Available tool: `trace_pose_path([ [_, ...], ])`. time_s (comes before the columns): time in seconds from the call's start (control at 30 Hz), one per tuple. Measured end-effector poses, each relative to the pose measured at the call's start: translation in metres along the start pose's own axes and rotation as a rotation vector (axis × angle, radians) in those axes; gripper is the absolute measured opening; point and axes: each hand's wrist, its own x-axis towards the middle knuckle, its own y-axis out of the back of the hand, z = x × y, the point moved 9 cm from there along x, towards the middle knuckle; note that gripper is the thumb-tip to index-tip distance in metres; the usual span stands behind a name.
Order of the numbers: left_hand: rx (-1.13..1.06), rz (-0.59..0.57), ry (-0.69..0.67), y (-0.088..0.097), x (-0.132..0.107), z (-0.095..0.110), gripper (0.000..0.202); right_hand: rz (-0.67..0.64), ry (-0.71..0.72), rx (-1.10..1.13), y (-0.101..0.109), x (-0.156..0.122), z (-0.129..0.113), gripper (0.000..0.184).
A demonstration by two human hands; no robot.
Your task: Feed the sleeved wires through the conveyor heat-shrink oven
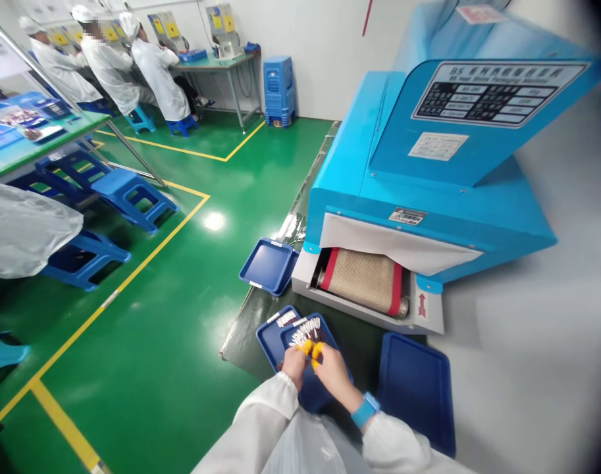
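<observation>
Both of my hands are close together over a blue tray (pixel 307 395) that holds a cluster of thin dark pieces with white ends (pixel 310 329). Yellow covers sit on several fingertips. My left hand (pixel 294 365) is closed in a pinch at the near side of the cluster. Beside it, my right hand (pixel 332 372), below a blue wristband, is also closed, its fingertips almost meeting the left ones. Whatever lies between the fingers is too small to make out. Another blue tray (pixel 266 337), partly under the first, carries more white-ended pieces.
A blue machine (pixel 349 164) with a mesh conveyor belt (pixel 362 280) stands ahead on the dark bench (pixel 248 322). More blue trays lie at right (pixel 416 388) and far left (pixel 265 263). Co-workers (pixel 156 72) sit at back left; blue stools (pixel 132 191) stand on the green floor.
</observation>
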Motion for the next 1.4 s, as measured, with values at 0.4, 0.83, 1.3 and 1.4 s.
trace_pose_path([
  [0.4, -0.001, -0.188, -0.126, -0.051, -0.034, 0.058, 0.036, -0.222, -0.151, 0.637, 0.040, -0.018, -0.027, 0.022],
  [0.83, -0.129, -0.293, -0.164, -0.083, -0.047, 0.103, 0.035, -0.163, -0.058, 0.577, 0.101, 0.010, -0.030, 0.014],
  [1.3, -0.015, -0.016, 0.213, 0.004, -0.038, -0.016, 0.026, 0.341, -0.291, -0.427, 0.263, 0.104, 0.007, 0.030],
  [1.4, -0.006, 0.063, 0.273, 0.024, -0.040, -0.034, 0.024, 0.286, -0.219, -0.502, 0.210, 0.078, 0.010, 0.025],
])
